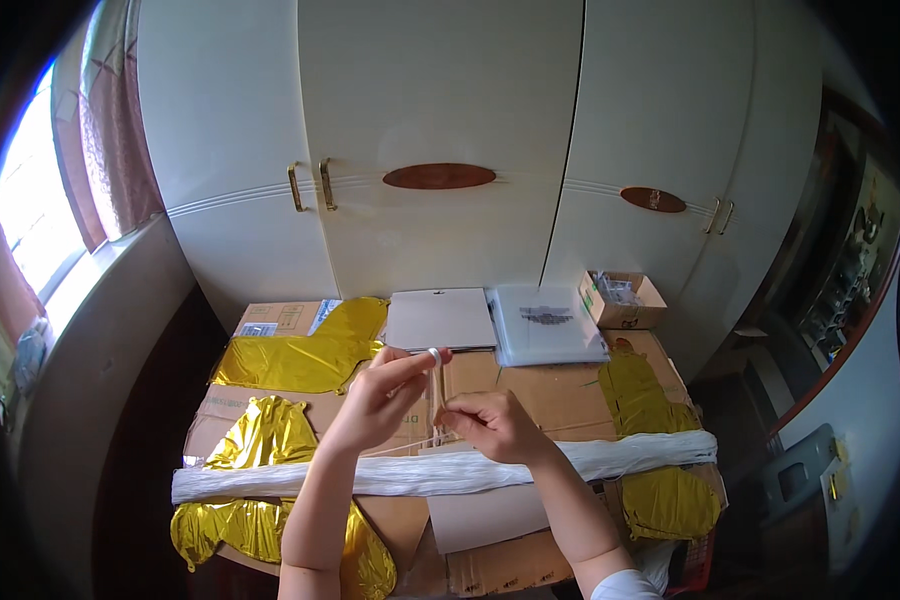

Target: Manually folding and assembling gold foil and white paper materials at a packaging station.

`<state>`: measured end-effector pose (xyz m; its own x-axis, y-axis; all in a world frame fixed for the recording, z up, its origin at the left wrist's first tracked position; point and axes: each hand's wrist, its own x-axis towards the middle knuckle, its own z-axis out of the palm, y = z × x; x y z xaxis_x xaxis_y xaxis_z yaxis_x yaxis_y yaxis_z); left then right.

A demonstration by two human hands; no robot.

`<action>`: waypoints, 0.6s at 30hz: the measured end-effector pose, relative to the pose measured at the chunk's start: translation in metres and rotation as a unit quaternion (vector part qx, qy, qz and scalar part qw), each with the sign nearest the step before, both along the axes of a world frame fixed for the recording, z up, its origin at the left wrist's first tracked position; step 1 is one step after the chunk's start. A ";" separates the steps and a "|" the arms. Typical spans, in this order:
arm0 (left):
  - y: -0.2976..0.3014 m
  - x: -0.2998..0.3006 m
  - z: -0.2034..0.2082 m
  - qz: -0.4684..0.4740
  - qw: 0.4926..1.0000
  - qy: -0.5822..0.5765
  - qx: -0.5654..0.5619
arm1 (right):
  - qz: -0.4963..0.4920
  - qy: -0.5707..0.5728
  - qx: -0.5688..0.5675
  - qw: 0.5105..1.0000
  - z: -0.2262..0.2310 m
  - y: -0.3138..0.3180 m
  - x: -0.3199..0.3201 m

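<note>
Left hand [385, 395] pinches a small white ring [434, 354]; right hand [490, 425] closed on thin string [438, 395]. Threading barely begun; white bundle [630, 455] lies untouched across the bench [560, 395].

Hands [440, 405] on thin white string [436, 385]

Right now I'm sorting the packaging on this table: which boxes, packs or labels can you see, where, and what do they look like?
Small box: far right edge, open brown cardboard, clear bags inside.
Clear pack: left of it, flat plastic sleeve with a dark printed patch.
Flat cartons: covering the table, brown, with printed marks.
Label: far left carton, small pale rectangle.
Grey card: far centre, flat and plain.
</note>
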<state>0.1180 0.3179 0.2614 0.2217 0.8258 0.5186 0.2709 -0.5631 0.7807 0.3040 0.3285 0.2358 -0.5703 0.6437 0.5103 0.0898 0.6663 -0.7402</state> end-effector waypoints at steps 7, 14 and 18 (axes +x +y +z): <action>0.002 -0.008 -0.012 -0.259 0.935 -0.219 -0.103 | -0.079 0.090 0.008 0.993 -0.008 0.009 0.003; -0.001 -0.006 -0.004 -0.089 0.993 0.051 -0.054 | -0.064 0.088 0.003 0.994 0.001 -0.004 0.000; -0.001 -0.001 -0.005 -0.240 0.939 -0.194 -0.152 | -0.097 0.059 0.009 0.994 -0.003 0.002 -0.001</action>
